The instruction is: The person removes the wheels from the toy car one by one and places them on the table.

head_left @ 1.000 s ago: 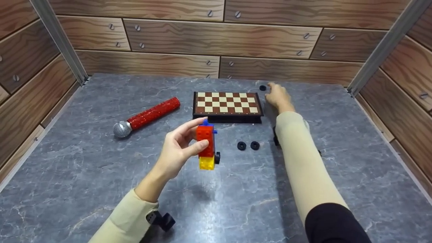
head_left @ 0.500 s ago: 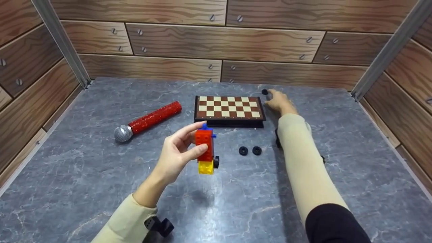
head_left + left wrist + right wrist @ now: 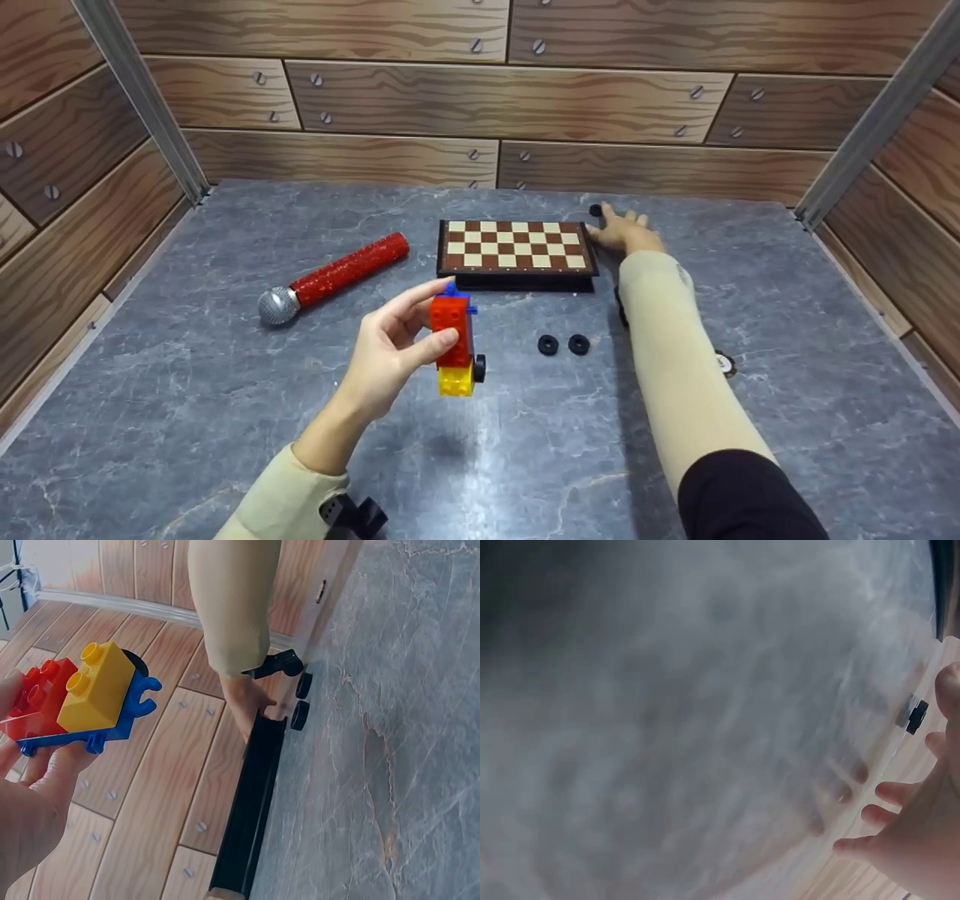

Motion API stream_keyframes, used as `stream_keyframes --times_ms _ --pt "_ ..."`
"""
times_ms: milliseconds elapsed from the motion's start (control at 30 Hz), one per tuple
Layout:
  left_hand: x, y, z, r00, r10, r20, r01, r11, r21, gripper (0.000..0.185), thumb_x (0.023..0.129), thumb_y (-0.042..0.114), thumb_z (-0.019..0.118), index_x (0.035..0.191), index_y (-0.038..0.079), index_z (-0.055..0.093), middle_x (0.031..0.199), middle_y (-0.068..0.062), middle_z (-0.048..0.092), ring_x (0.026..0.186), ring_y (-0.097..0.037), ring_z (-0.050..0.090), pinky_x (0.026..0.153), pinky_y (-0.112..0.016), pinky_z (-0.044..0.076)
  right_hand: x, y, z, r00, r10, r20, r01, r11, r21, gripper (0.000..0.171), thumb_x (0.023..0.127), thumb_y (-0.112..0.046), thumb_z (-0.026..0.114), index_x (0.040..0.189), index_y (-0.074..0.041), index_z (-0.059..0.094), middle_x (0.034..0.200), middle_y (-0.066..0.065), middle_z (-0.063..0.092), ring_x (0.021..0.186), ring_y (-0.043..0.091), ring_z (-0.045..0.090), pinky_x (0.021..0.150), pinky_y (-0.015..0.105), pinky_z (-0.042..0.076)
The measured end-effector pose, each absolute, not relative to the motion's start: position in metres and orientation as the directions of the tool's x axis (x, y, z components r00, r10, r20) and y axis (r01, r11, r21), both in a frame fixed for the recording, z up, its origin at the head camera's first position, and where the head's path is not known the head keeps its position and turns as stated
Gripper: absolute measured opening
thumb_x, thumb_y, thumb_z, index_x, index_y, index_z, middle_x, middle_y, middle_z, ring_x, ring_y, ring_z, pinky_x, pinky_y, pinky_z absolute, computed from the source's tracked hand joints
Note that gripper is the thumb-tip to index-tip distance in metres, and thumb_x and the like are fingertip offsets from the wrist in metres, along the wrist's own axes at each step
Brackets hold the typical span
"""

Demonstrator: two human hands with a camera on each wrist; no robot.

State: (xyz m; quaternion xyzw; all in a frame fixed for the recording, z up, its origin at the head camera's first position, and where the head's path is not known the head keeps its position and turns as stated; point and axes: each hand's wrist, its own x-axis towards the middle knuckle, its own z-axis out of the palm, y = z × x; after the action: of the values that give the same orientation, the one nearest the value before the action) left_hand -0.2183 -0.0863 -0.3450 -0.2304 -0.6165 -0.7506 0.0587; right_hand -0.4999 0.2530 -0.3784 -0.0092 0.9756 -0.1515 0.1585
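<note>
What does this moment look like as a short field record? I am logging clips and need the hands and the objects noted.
left hand: left hand pinches toy block car, lifted above the table
right hand: right hand with fingers spread, beside a lone black wheel; contact unclear
loose wheels: two black wheels side by side on the table
board: chessboard, flat, left of the right hand
other: red microphone lying on its side
</note>
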Motion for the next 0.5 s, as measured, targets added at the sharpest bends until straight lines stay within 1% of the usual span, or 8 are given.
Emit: stream_keyframes --times_ms 100,200,300,400,500 --pt "-0.218 -0.086 -0.345 -0.885 0.193 0.423 0.379 -0.228 0.897 0.052 0.082 -0.002 0.067 0.131 -0.003 0.049 0.101 -0.019 0.062 0.089 -0.033 0.058 0.08 -0.036 0.052 -0.499 0.253 -0.376 -0.952 -0.062 -0.301 0.025 0.961 -0.276 0.077 0.093 -0.059 0.028 0.149 -0.017 -0.004 0.145 0.037 -0.009 0.131 0.054 -0.011 0.096 0.073 0.001" --pt "-0.218 -0.086 -0.346 -0.883 0.19 0.43 0.387 -0.225 0.894 0.051 0.082 -0.003 0.067 0.13 -0.003 0.049 0.1 -0.019 0.062 0.089 -0.032 0.058 0.08 -0.035 0.051 -0.501 0.252 -0.376 -0.948 -0.055 -0.313 0.031 0.963 -0.266 0.077 0.093 -0.06 0.028 0.15 -0.019 -0.003 0.145 0.035 -0.009 0.131 0.053 -0.012 0.096 0.073 -0.001" --pt "-0.219 -0.086 -0.347 -0.881 0.187 0.436 0.393 -0.225 0.892 0.051 0.081 -0.004 0.067 0.13 -0.003 0.05 0.099 -0.019 0.062 0.088 -0.031 0.058 0.081 -0.034 0.051 -0.502 0.252 -0.376 -0.946 -0.05 -0.322 0.039 0.963 -0.266 0.076 0.092 -0.06 0.03 0.15 -0.02 0.001 0.146 0.035 -0.007 0.131 0.053 -0.012 0.095 0.074 0.001" --pt "-0.22 -0.086 -0.348 -0.879 0.186 0.44 0.398 -0.223 0.89 0.051 0.081 -0.004 0.067 0.129 -0.003 0.05 0.099 -0.019 0.062 0.087 -0.031 0.058 0.08 -0.033 0.051 -0.504 0.253 -0.377 -0.958 -0.055 -0.28 0.031 0.955 -0.294 0.072 0.094 -0.055 0.037 0.149 -0.017 0.013 0.146 0.035 0.0 0.132 0.052 -0.007 0.094 0.075 0.006" --pt "-0.221 -0.086 -0.347 -0.876 0.194 0.441 0.397 -0.226 0.889 0.051 0.082 -0.004 0.067 0.13 -0.003 0.05 0.098 -0.019 0.062 0.086 -0.03 0.058 0.077 -0.032 0.052 -0.511 0.255 -0.38 -0.978 -0.076 -0.192 -0.011 0.948 -0.319 0.059 0.094 -0.042 0.05 0.14 -0.01 0.032 0.142 0.033 0.02 0.131 0.05 0.01 0.094 0.073 0.017"
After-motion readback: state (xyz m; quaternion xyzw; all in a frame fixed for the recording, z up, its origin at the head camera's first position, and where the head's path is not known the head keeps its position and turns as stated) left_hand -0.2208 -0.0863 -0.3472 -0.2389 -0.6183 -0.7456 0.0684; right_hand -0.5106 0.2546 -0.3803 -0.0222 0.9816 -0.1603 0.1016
